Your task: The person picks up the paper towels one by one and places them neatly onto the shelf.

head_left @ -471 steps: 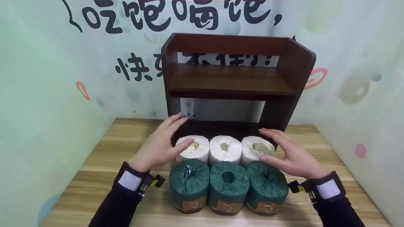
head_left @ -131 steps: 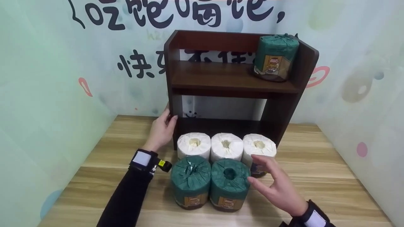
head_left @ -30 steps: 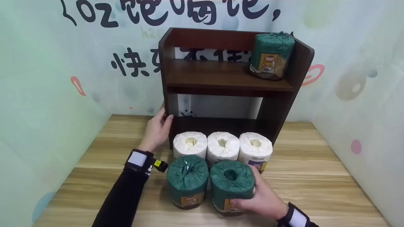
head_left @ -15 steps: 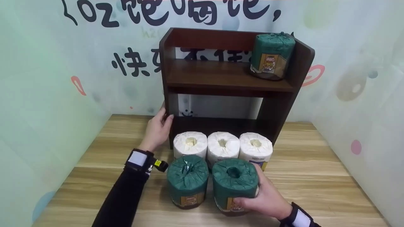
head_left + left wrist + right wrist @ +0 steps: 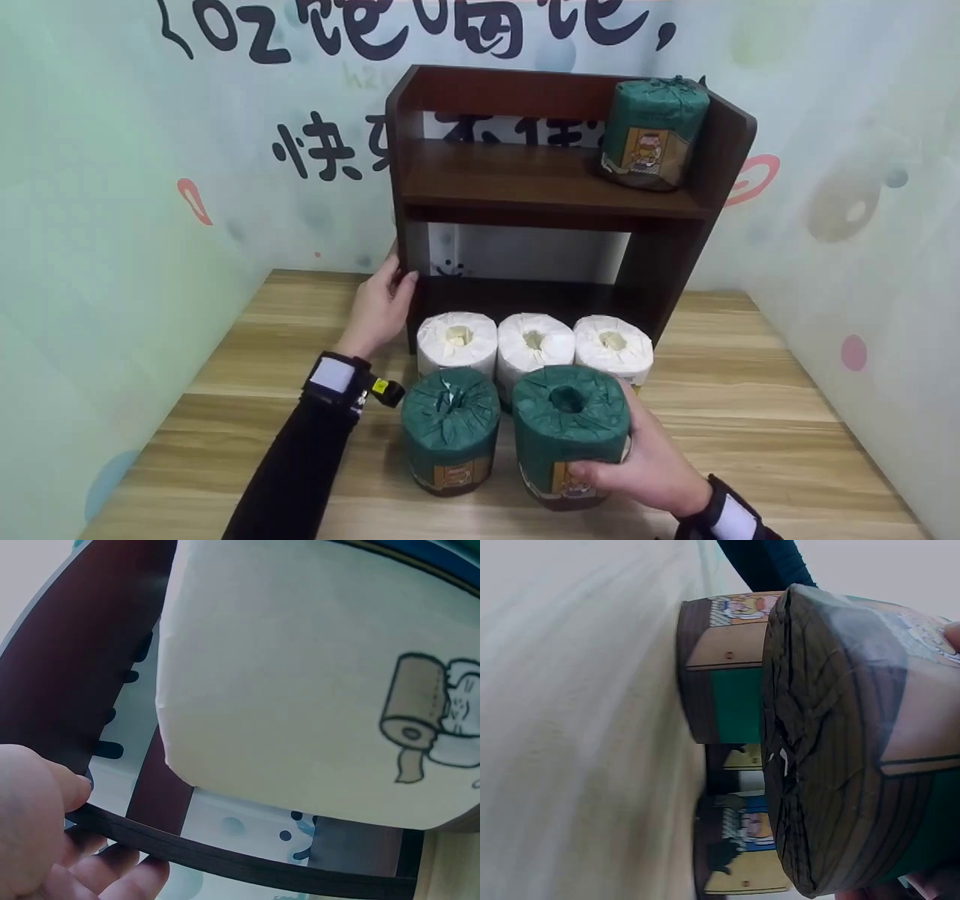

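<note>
My right hand grips a green-wrapped toilet roll from its right side, thumb across the front label. In the right wrist view the brown underside of this toilet roll shows, lifted off the table. My left hand holds the left side panel of the dark brown shelf; the left wrist view shows the thumb and fingers around the panel's edge. Another green toilet roll stands on the table at left. One more green toilet roll sits upright at the right end of the upper shelf.
Three white-wrapped toilet rolls stand in a row right before the shelf's lower opening. The wood-grain table extends to both sides. Pale printed walls enclose it at the left, back and right.
The right hand, empty several seconds ago, took hold of the front middle green toilet roll and has raised it slightly, up and rightward. The left hand stays on the shelf.
</note>
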Demonstrator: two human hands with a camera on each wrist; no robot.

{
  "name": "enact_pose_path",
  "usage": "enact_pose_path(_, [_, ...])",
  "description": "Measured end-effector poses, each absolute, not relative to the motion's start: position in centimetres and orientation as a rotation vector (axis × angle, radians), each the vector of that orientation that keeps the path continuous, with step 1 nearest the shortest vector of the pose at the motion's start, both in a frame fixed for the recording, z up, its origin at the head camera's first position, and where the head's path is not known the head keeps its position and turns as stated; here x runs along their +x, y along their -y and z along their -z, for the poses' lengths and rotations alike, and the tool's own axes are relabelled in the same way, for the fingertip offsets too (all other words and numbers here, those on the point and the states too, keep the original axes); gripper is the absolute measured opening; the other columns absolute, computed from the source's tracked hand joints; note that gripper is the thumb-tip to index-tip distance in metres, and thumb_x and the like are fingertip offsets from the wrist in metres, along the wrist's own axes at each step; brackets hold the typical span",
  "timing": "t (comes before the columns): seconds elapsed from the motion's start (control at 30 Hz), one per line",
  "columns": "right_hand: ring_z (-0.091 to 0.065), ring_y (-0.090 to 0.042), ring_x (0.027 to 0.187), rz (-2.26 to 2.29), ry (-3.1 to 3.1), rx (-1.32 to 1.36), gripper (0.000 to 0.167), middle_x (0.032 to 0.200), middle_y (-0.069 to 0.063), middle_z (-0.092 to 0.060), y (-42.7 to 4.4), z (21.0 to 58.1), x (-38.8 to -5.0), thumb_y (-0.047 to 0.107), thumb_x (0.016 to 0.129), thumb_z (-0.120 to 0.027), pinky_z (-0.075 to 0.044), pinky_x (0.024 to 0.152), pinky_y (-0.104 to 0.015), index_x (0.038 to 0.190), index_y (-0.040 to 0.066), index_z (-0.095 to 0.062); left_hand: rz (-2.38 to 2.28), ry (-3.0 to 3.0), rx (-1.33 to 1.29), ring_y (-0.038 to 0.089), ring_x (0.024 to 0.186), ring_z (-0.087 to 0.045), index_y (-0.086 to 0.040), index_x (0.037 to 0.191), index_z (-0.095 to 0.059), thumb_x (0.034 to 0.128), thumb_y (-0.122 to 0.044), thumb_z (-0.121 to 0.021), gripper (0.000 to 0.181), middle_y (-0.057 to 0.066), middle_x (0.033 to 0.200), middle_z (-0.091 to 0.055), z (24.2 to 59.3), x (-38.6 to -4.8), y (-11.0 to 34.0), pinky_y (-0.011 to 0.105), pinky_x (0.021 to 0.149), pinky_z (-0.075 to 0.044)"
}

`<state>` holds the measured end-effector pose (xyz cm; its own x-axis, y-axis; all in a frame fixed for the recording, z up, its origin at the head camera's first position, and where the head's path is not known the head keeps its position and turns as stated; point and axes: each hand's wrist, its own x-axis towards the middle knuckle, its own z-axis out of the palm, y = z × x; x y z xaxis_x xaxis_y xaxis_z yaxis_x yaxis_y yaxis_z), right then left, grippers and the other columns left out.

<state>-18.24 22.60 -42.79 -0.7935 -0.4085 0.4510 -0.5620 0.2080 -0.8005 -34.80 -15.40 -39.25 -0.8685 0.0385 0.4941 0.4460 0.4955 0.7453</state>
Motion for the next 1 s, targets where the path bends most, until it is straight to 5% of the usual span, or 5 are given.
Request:
enact_pose_path(0.7, [-0.071,-0.018,0.123,-1.529,2.310,0.844,0.087,0.141,-0.002,-0.071,-22.4,35.5,-21.0,0.003,0.077,-0.094,-0.061,0.103,-0.032,0.152,0.011,-0.051,1.352,2.331,-0.394,0.041,0.132,-0.069,-0.007,0.162,-0.052,0.1146,-0.018,-0.055,0.048,0.025,0.157,-0.061,39.3,-35.0,15.5,0.054,0.111,-0.059])
enact_pose_path(1.0, [-0.068,-0.022,0.127,-1.539,2.274,0.837,0.088,0.144,0.000,-0.068,-21.9,32.3,-22.3,0.003,0.079,-0.091,-0.058,0.107,-0.028,0.154,0.011,-0.048,1.322,2.314,-0.408,0.039,0.124,-0.072,-0.005,0.155,-0.058,0.1139,-0.018,-0.056,0.043,0.025,0.146,-0.070,39.4,-35.0,15.5,0.055,0.108,-0.059])
